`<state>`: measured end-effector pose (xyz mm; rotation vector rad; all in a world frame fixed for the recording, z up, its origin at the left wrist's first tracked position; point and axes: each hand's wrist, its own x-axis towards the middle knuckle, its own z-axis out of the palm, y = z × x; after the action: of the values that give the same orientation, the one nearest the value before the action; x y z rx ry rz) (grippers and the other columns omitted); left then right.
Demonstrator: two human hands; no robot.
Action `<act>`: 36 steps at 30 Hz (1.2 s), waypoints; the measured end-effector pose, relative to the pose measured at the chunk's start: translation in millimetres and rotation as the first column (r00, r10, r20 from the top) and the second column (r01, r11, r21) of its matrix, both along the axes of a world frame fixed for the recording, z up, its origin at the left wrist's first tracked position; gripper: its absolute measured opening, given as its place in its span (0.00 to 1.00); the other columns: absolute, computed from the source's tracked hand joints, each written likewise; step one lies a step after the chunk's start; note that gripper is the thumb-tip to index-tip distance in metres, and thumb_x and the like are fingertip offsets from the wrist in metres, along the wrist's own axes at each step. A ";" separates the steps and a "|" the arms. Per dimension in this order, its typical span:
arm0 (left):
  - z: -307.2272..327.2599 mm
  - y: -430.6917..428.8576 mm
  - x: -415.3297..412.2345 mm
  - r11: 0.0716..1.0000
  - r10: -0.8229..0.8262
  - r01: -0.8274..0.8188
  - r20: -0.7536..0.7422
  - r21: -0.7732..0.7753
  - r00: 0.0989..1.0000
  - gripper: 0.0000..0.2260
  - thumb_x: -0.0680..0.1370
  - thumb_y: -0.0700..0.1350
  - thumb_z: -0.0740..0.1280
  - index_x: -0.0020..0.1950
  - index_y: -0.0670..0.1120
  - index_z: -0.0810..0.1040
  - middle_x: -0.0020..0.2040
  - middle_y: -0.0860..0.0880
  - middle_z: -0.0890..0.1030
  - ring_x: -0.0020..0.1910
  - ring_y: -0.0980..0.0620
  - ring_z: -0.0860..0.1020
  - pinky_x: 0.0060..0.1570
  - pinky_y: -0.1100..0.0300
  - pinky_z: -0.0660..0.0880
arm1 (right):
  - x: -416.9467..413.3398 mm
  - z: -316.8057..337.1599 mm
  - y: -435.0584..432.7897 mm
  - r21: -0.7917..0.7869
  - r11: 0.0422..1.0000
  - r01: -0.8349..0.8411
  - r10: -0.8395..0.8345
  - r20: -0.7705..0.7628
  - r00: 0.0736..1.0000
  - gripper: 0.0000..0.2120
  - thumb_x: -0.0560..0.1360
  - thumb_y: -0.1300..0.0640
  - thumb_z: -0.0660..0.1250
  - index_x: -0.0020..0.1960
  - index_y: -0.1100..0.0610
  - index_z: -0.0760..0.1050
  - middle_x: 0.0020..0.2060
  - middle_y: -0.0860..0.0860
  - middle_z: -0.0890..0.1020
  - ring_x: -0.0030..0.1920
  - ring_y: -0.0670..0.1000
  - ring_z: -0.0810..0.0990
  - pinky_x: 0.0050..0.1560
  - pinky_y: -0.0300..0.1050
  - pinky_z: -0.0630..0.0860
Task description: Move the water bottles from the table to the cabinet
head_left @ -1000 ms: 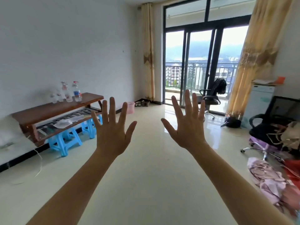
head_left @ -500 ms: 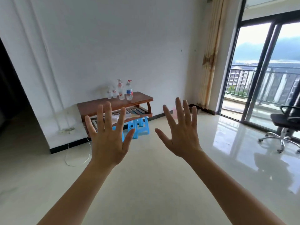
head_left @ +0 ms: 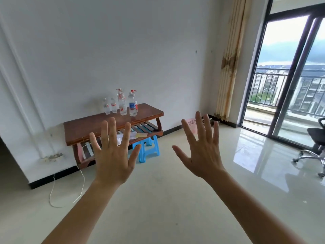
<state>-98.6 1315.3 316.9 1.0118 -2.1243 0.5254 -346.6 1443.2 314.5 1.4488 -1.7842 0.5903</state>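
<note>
Raised mid-frame: left grip (head_left: 112,161) and right grip (head_left: 204,155), both spread wide, fingers straight, holding nothing. Upright in a tight cluster on the brown wooden counter (head_left: 91,127) at centre left, well apart from both grips: clear water bottles (head_left: 122,103), some red-capped. Under the counter, a blue plastic stool (head_left: 149,148). Just behind the right grip's fingers, a pink basket (head_left: 192,122). At the right edge, a black office chair (head_left: 316,138).

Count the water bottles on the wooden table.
6 on the table: two small bottles left, a red-label pair in the middle, a blue-label bottle before a taller one right. Overlap may hide more.
</note>
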 end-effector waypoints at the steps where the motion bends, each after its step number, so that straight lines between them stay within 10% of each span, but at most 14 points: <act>1: -1.5 -23.1 -18.5 1.000 -0.003 0.004 0.006 -0.005 1.000 0.32 0.83 0.63 0.48 0.82 0.47 0.58 0.82 0.38 0.50 0.81 0.37 0.49 0.73 0.28 0.49 | -17.7 -4.6 -23.1 -0.010 1.000 -0.003 0.003 0.005 1.000 0.39 0.81 0.31 0.55 0.84 0.52 0.52 0.83 0.62 0.46 0.82 0.65 0.46 0.77 0.73 0.51; 19: 9.3 -419.9 -145.4 0.969 0.242 -0.242 -0.002 0.041 0.970 0.33 0.82 0.63 0.50 0.83 0.48 0.53 0.82 0.37 0.48 0.81 0.36 0.48 0.72 0.26 0.50 | -164.5 20.2 -496.4 0.026 0.968 -0.250 0.250 0.014 0.968 0.40 0.80 0.29 0.54 0.84 0.49 0.47 0.83 0.61 0.46 0.82 0.64 0.44 0.80 0.68 0.44; 36: -39.1 -830.2 -207.7 0.940 0.212 -0.231 0.099 0.251 0.972 0.34 0.81 0.65 0.49 0.83 0.48 0.54 0.82 0.39 0.50 0.81 0.36 0.51 0.72 0.27 0.52 | -240.5 -31.9 -878.1 0.239 0.957 -0.163 0.145 0.090 0.985 0.40 0.80 0.27 0.43 0.84 0.48 0.47 0.83 0.60 0.48 0.82 0.65 0.47 0.79 0.71 0.49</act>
<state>-306.4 485.1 277.7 1.4124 -2.1947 0.3990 -587.2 565.1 282.6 1.7677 -1.8635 0.5188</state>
